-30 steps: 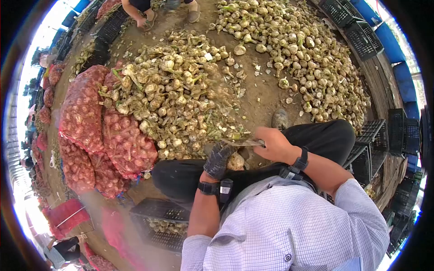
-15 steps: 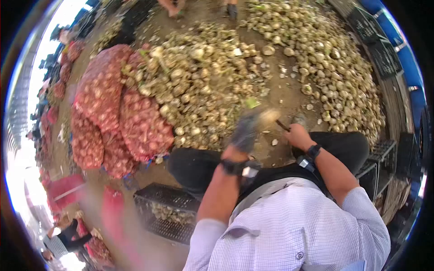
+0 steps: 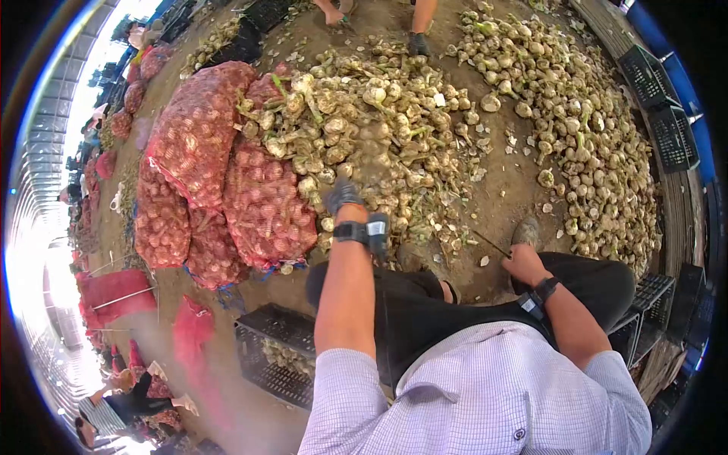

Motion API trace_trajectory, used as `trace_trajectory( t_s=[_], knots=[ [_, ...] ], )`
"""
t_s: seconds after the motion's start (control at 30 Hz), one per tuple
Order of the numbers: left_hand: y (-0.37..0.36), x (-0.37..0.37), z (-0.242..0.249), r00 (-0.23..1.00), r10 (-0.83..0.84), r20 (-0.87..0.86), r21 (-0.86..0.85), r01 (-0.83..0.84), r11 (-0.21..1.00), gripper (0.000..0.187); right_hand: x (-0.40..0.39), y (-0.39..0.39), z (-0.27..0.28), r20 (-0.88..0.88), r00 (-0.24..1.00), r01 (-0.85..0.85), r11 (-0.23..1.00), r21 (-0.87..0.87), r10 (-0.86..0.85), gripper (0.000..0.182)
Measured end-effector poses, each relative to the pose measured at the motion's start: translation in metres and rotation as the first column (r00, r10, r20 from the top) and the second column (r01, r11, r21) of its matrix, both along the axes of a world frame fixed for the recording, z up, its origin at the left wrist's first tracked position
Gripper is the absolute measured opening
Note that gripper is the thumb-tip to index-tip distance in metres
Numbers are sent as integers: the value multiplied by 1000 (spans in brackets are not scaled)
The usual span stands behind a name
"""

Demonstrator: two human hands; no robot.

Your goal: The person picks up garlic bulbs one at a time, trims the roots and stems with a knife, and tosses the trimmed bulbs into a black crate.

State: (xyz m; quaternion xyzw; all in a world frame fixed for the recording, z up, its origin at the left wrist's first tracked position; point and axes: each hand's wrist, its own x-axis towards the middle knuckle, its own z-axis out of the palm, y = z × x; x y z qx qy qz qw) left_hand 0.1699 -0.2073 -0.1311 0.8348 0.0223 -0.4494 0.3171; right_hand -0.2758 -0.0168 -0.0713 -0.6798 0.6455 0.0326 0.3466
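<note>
My left hand [image 3: 343, 196], in a dark glove, reaches onto the near left edge of a pile of untrimmed garlic bulbs [image 3: 379, 129]. Its fingers point away from me among the bulbs, and whether they grip one cannot be made out. Bare and closed, my right hand [image 3: 525, 264] holds a thin dark knife [image 3: 489, 244] above my right thigh, the blade pointing forward and left. Beyond that hand lies a second heap of garlic bulbs [image 3: 591, 152] on the right.
Full red mesh sacks [image 3: 199, 136] stand left of the pile. A black crate [image 3: 273, 334] with garlic sits behind my left arm. More black crates [image 3: 644, 76] line the right side. A co-worker's hands [image 3: 419, 44] show at the top; another person [image 3: 121, 409] is lower left.
My left hand has moved left from near the knife to the pile, and the pale blurred bulb by it is no longer seen there. My right hand is slightly lower; the view has shifted.
</note>
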Motion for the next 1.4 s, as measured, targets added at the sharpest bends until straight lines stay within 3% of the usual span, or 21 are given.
trace_trajectory(
  t_s=[0.03,0.1,0.4,0.47,0.6,0.67,0.73,0.8,0.87,0.97,1.07,1.1,1.2,1.3,1.4],
  knots=[
    [1,30,-32,982,180,-52,-6,-180,984,58,6,-2,9,8,1000,2,1000,-2,-2,31],
    [6,56,-46,938,336,-91,-42,-340,939,52,12,-5,11,13,1000,5,1000,12,-5,29],
    [7,83,-35,885,414,-213,-355,-465,811,29,20,-5,26,14,999,52,998,25,-53,32],
    [10,81,-24,878,386,-282,-442,-476,760,24,17,-6,19,25,999,39,998,-52,-38,32],
    [29,35,28,866,201,-458,-574,-461,676,14,21,-15,24,103,993,72,994,-82,-63,32],
    [46,-16,75,850,74,-521,-588,-420,691,5,27,-18,29,328,939,163,974,-159,-103,36],
    [75,-70,118,861,-166,-481,-676,-244,696,12,33,-21,36,423,882,272,958,-97,-207,42],
    [113,-109,128,855,-362,-372,-758,-55,649,12,44,-29,73,508,809,327,945,29,-296,44],
    [143,-133,145,682,-647,-340,-767,197,611,16,47,-29,86,555,701,386,892,234,-449,47],
    [179,-169,164,610,-716,-340,-604,442,663,22,54,-19,91,721,418,478,808,344,-554,44],
    [197,-181,151,468,-880,-73,-699,605,380,24,50,-8,120,724,286,432,759,487,-627,40],
    [197,-186,157,421,-906,-29,-592,723,356,26,43,-4,123,724,265,382,759,528,-637,40],
    [206,-212,150,489,-858,156,-748,626,221,39,39,3,122,753,449,388,864,320,-481,41],
    [200,-221,172,375,-924,69,-693,685,226,42,48,9,129,771,569,380,923,62,-286,35],
    [204,-215,151,447,-883,-143,-785,492,377,43,44,5,135,746,665,308,923,-231,-36,32]
  ],
)
